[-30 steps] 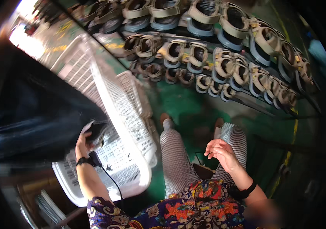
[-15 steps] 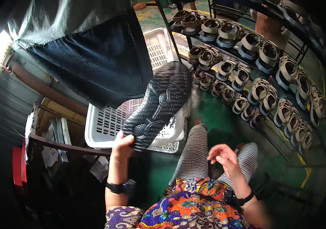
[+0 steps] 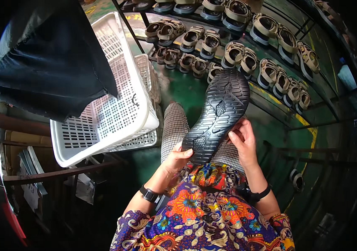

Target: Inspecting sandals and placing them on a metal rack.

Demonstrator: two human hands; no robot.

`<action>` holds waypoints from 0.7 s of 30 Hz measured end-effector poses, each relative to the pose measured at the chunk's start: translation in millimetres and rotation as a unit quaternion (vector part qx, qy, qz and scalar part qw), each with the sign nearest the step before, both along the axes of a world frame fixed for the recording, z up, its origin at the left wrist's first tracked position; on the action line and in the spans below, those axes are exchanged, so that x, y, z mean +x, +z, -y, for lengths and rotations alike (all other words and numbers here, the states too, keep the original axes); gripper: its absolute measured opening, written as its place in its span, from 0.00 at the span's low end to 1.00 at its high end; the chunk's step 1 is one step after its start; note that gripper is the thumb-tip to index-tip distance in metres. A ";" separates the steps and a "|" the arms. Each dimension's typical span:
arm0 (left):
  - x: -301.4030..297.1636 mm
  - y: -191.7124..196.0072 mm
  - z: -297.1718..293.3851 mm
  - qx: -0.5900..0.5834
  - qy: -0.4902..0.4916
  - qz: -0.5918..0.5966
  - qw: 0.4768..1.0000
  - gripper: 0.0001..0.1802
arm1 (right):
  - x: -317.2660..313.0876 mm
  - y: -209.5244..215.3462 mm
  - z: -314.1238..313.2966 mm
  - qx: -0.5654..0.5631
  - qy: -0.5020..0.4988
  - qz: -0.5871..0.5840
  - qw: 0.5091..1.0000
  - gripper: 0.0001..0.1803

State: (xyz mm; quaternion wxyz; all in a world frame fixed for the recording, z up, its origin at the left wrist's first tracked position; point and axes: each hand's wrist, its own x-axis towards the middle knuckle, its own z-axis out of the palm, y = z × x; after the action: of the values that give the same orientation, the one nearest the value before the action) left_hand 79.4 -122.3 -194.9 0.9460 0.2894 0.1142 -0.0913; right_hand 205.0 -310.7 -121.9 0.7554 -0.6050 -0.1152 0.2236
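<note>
A black shoe sole (image 3: 218,117) with a grooved, patterned tread is held up over my lap, tread side toward me and its wider end tilted up to the right. My left hand (image 3: 176,159) is closed on its lower end, thumb lying over the tread and fingers hidden underneath. At the right edge, about midway along, my right hand (image 3: 246,141) is closed, with thumb and fingers drawn together against the rim. Its fingertips are partly hidden by the sole.
White perforated baskets (image 3: 143,113) stand to the left, with dark cloth (image 3: 61,62) hanging over them. Racks of beige strapped sandals (image 3: 237,54) extend across the far side and right. Papers or boards (image 3: 32,167) fill a dark frame at lower left. One sandal (image 3: 296,180) lies low at right.
The sole has come rightward from above the basket to over my lap. My right hand has risen from my knee to its edge. The view has turned, shifting basket and racks leftward.
</note>
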 end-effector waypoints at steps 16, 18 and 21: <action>7.5 17.6 4.0 0.218 0.072 0.014 0.973 0.31 | -4.1 -14.8 -9.1 -0.006 -0.063 -0.037 0.997 0.28; 15.5 28.9 5.3 0.541 0.116 0.062 0.831 0.29 | -7.4 -17.3 -12.3 0.028 -0.038 -0.110 0.993 0.38; 25.6 48.3 20.7 0.759 0.161 0.107 0.621 0.31 | -18.6 -31.4 -25.7 0.126 0.057 -0.150 0.979 0.43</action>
State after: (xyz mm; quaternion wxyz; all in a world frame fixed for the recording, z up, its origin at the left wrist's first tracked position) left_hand 104.9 -143.0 -146.7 0.3947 0.8896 0.0855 0.2132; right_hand 186.5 -285.0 -153.3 0.8205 -0.4569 -0.0616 0.3379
